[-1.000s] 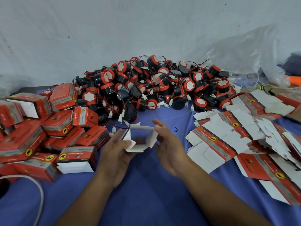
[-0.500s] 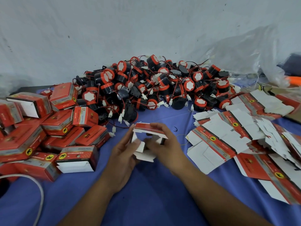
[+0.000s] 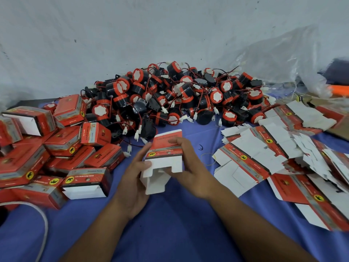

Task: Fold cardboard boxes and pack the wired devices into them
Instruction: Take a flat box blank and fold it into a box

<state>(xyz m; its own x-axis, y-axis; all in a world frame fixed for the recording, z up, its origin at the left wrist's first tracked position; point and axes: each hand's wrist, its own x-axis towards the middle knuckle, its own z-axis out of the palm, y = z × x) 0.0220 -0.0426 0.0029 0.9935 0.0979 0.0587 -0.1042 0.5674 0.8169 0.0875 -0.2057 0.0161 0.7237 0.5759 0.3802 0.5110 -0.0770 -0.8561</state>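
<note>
A half-formed box [image 3: 166, 154] is held just above the blue cloth [image 3: 170, 224] in the middle of the view, grasped from both sides: the left hand [image 3: 134, 178] is wrapped around its left wall and lower white flaps, and the right hand [image 3: 188, 167] is closed over its red top and right side. The near end is seen open, its white flaps not yet tucked, and no device is seen inside, so this box is judged to be at the folding step. To the left, a heap of closed boxes [image 3: 56, 148] is stacked, taken as work done. Much is judged left: a large pile of wired devices [image 3: 179, 95] is heaped against the wall, and many flat box blanks [image 3: 273, 157] are spread to the right.
</note>
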